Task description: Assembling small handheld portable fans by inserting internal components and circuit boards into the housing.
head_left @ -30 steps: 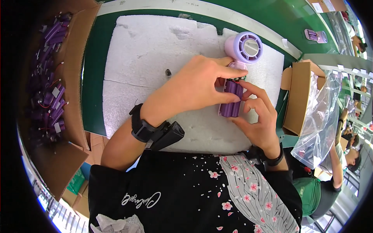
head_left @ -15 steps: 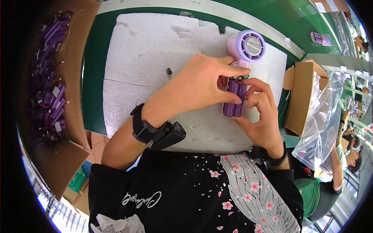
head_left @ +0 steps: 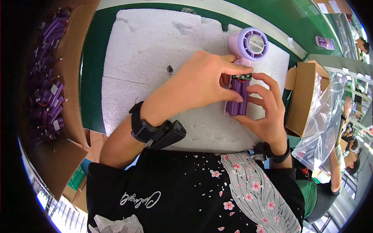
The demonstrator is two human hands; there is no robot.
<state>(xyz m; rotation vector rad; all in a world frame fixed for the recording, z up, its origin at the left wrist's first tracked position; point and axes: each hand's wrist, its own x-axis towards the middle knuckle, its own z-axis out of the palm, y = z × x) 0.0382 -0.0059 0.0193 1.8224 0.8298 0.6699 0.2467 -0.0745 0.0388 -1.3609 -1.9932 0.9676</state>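
A lilac handheld fan (head_left: 248, 44) lies on white foam with its round head away from me and its handle open. Inside the handle sits a purple battery pack (head_left: 237, 105); a small green circuit board (head_left: 244, 76) and red wires show above it. My left hand (head_left: 211, 77) grips the handle from the left, thumb on the battery pack and fingers by the board. My right hand (head_left: 268, 108) curls round the right side, fingertips at the pack's edge and thumb near its lower end. Parts of the handle are hidden behind my fingers.
A cardboard box (head_left: 74, 73) at the left holds many purple battery packs (head_left: 54, 95). The white foam sheet (head_left: 143, 50) covers the green bench. At the right stand another cardboard box (head_left: 301, 99) and a clear plastic bag (head_left: 320, 128). Another fan part (head_left: 325, 42) lies far right.
The fingers of my right hand have straightened a little and shifted along the battery pack's right edge. More of the circuit board shows. My left hand keeps its grip.
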